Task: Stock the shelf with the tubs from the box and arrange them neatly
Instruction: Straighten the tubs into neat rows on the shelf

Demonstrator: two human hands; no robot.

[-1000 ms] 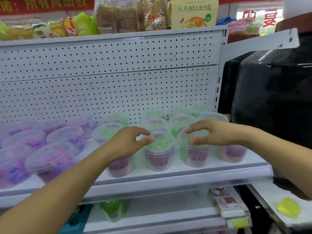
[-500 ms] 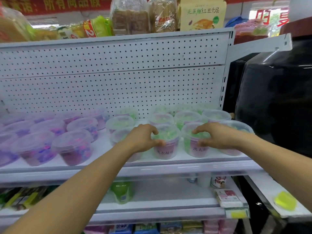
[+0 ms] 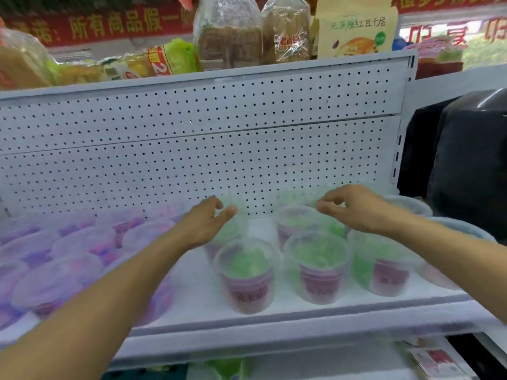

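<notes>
Over the green tubs [image 3: 247, 272] on the shelf [image 3: 274, 316], left hand [image 3: 204, 224] and right hand [image 3: 354, 208] hover loosely curled, holding nothing; nudging rows gently keeps them straight.

Both forearms were bare to the frame edge, no sleeves showing; the left hand [image 3: 204, 224] and right hand [image 3: 356, 208] were ungloved.

Both hands, left [image 3: 204, 224] and right [image 3: 354, 208], have lifted off the green tubs [image 3: 248, 272].
</notes>
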